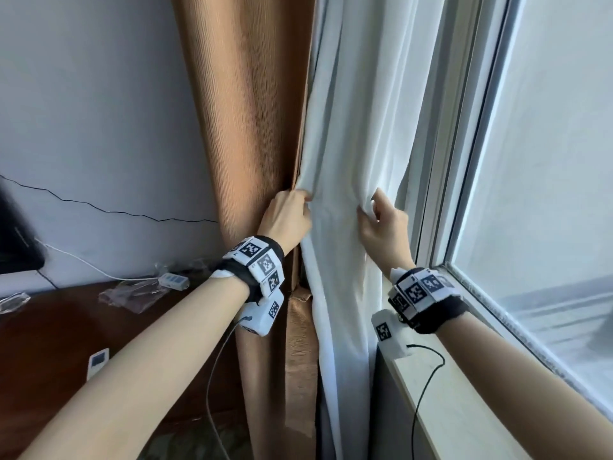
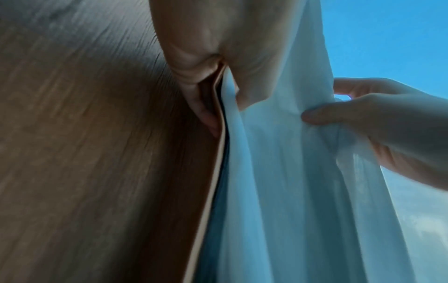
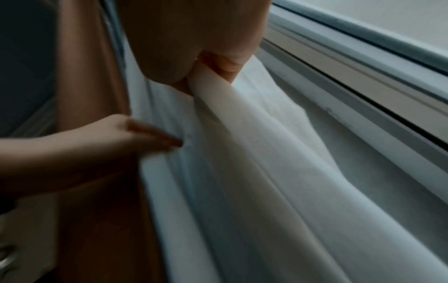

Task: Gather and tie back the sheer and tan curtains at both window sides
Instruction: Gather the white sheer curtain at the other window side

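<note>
Bare forearms come in from the bottom of the head view, each with a black wrist band (image 1: 262,270) carrying white blocks printed with black-and-white square markers, a thin cable hanging off each; left hand (image 1: 287,217) sits at the seam where the tan curtain (image 1: 245,127) meets the sheer curtain (image 1: 361,121), thumb and fingers (image 2: 194,72) closed in a pinch on the inner edges of both fabrics, tan hem and white fold caught together as the left wrist view shows; right hand (image 1: 381,224) is just to the right at about the same height, fingers curled round a gathered fold of the sheer curtain, thumb (image 2: 315,115) pressed on the front of it; a short span of white cloth stretches between the two hands; sheer curtain hangs in loose vertical pleats beside the window frame (image 1: 464,134), lower part falling past the pale window sill (image 1: 441,410); tan curtain hangs left of it against the grey-white wall (image 1: 93,104), ribbed texture, a lower fold bunched under the left wrist; further left a dark wooden table (image 1: 43,343) carries a small white remote (image 1: 98,360), crumpled clear plastic (image 1: 132,293) and a white power strip (image 1: 174,281) on a white lead; a thin black wire (image 1: 99,207) runs across the wall; glass (image 1: 547,161) at right shows bright haze.
</note>
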Available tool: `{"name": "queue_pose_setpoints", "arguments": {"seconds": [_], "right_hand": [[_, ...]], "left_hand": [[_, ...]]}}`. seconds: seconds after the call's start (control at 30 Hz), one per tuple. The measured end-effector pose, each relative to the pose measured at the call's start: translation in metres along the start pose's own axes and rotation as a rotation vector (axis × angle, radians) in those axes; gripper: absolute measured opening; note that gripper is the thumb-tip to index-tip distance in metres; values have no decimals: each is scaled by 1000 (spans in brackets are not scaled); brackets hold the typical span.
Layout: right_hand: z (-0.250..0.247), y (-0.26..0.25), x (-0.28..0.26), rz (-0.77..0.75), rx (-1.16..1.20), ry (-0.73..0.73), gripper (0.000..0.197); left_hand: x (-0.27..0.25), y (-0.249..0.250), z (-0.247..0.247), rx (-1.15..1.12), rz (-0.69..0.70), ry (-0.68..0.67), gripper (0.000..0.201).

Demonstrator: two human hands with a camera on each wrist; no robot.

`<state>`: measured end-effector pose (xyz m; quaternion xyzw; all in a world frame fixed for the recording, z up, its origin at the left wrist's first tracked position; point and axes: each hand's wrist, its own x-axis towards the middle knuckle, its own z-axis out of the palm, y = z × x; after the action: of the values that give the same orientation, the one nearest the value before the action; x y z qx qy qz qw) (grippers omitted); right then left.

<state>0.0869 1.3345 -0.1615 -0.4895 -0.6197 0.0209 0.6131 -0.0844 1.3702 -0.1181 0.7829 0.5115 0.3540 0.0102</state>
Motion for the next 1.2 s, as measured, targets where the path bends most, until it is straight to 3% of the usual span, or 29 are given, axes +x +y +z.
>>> {"name": "queue_pose_setpoints", "arguments": {"seconds": [0.07, 0.13, 0.23, 0.33, 0.4, 0.53, 0.57, 0.6, 0.67, 0.7, 0.73, 0.8, 0.9, 0.97, 1.1, 1.2], "right_hand": [[0, -16, -14, -97, -8, -57, 39], [7, -26, -27, -146, -5, -150, 20], [20, -24, -26, -142, -63, -119, 16], [14, -2, -11, 5, -67, 113, 22], [3, 21, 0, 155, -70, 263, 21], [-15, 52, 16, 589, -140, 195, 50], [-18, 53, 14, 563, -166, 242, 56], [-19, 49, 10, 442, -198, 332, 59], [-15, 32, -5, 38, -234, 443, 47], [-7, 26, -13, -117, -186, 392, 36], [0, 20, -19, -178, -132, 303, 26], [13, 16, -20, -39, -28, 149, 32], [22, 25, -7, 323, 16, -15, 85], [24, 28, 4, 407, -47, -24, 97], [30, 34, 17, 508, 99, 117, 81], [35, 32, 20, 533, 105, 44, 51]], "left_hand": [[-2, 12, 0, -129, -22, -63, 27], [-6, 23, -2, -257, -33, -151, 34], [-8, 30, -2, -261, -6, -186, 38], [-13, 23, -2, -138, 14, -91, 41], [-15, 13, -5, -35, 51, -65, 27], [-15, -5, -11, 63, 77, -42, 35], [-15, -6, -11, 68, 79, -37, 36], [-14, -7, -11, 70, 81, -38, 37], [-12, -8, -11, 72, 84, -45, 37], [-11, -7, -10, 80, 85, -49, 38], [-10, -7, -10, 92, 88, -52, 38], [-8, -5, -9, 116, 98, -55, 38], [-7, -8, -8, 118, 120, -60, 39], [-8, -8, -8, 111, 122, -65, 39], [-10, -4, -7, 98, 92, -60, 37], [-10, 3, -6, 107, 90, -63, 37]]}}
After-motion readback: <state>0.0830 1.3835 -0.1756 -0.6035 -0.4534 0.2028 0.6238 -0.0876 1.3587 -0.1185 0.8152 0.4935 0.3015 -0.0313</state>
